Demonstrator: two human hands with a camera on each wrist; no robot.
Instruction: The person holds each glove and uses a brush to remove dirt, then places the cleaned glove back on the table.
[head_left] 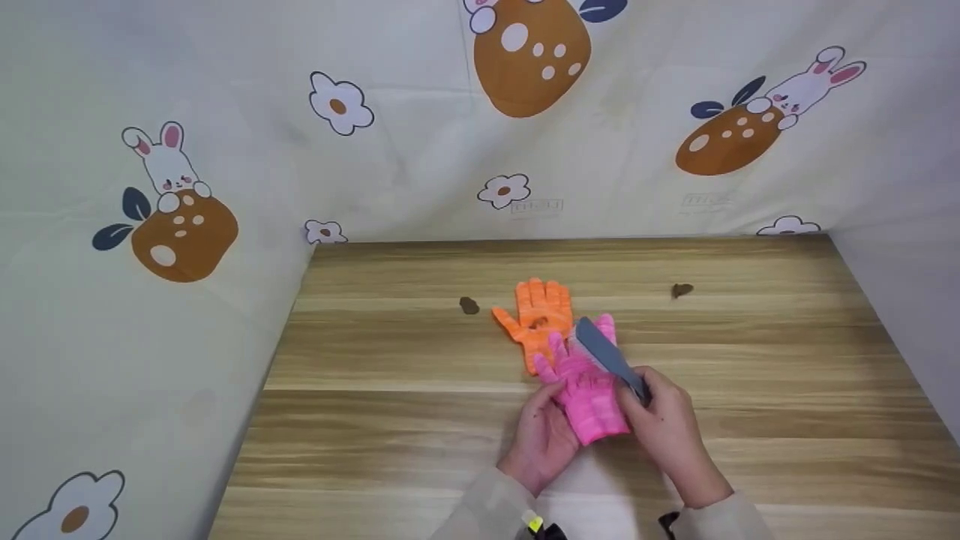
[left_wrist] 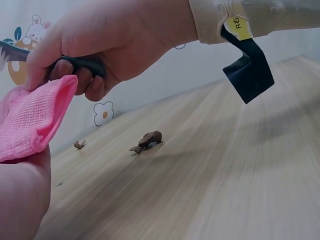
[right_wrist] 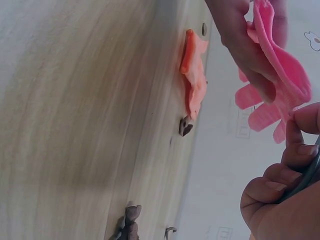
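Note:
A pink knitted glove with dark smudges on it is raised off the table, its cuff towards me. My left hand holds it from the left side; in the right wrist view the left thumb lies along the glove. My right hand grips a grey-blue brush, whose pale bristles rest against the glove near its fingers. In the right wrist view, the right thumb and forefinger also pinch the cuff edge. Behind the pink glove, an orange glove lies flat with a brown smear on its palm.
Small brown lumps lie on the wood-grain table: one lump left of the orange glove, another lump towards the back right. A printed cloth with rabbits and flowers hangs behind and beside the table.

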